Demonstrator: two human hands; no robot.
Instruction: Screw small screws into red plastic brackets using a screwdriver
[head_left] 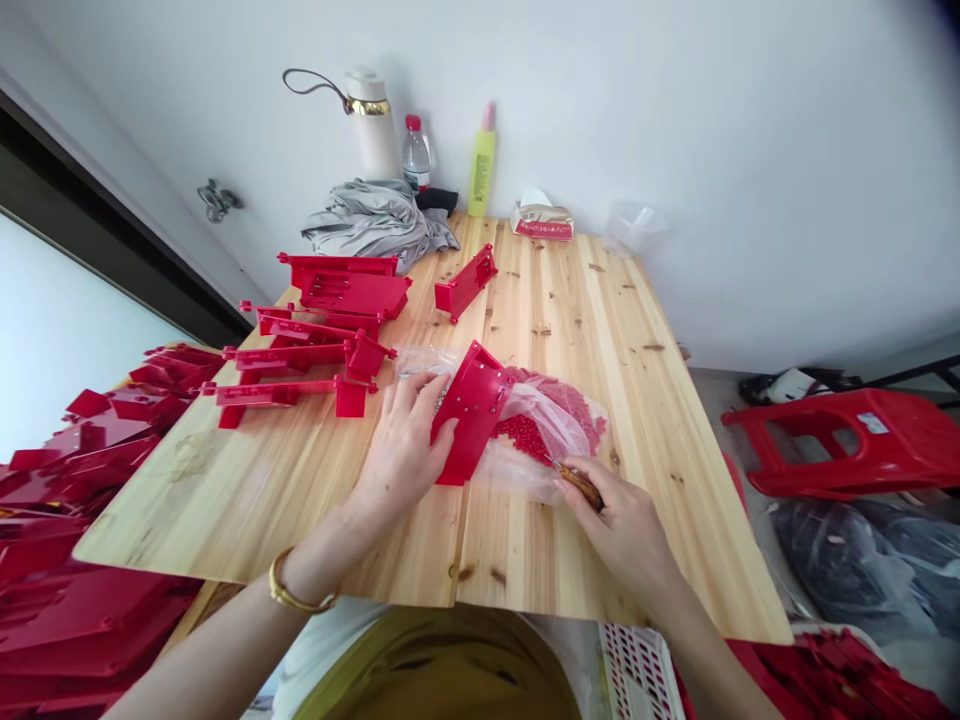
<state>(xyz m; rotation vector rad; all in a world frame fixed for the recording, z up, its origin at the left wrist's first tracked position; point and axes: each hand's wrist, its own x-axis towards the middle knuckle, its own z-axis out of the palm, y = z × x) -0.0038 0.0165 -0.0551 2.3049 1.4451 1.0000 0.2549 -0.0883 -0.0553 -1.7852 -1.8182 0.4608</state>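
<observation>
My left hand grips the left edge of a red plastic panel with several small holes, its thumb on the near face. The panel stands tilted over the table. In my right hand is a brown-handled tool with a thin metal tip, its exact kind too small to tell. That tip points into a clear plastic bag of small red pieces, right of the panel. Behind my left fingers lies another clear bag, with small shiny bits partly hidden.
Several red plastic parts lie at the table's left, and one red part farther back. Along the wall are a grey cloth, a white flask, a bottle and a tissue pack. Red parts are heaped left of the table.
</observation>
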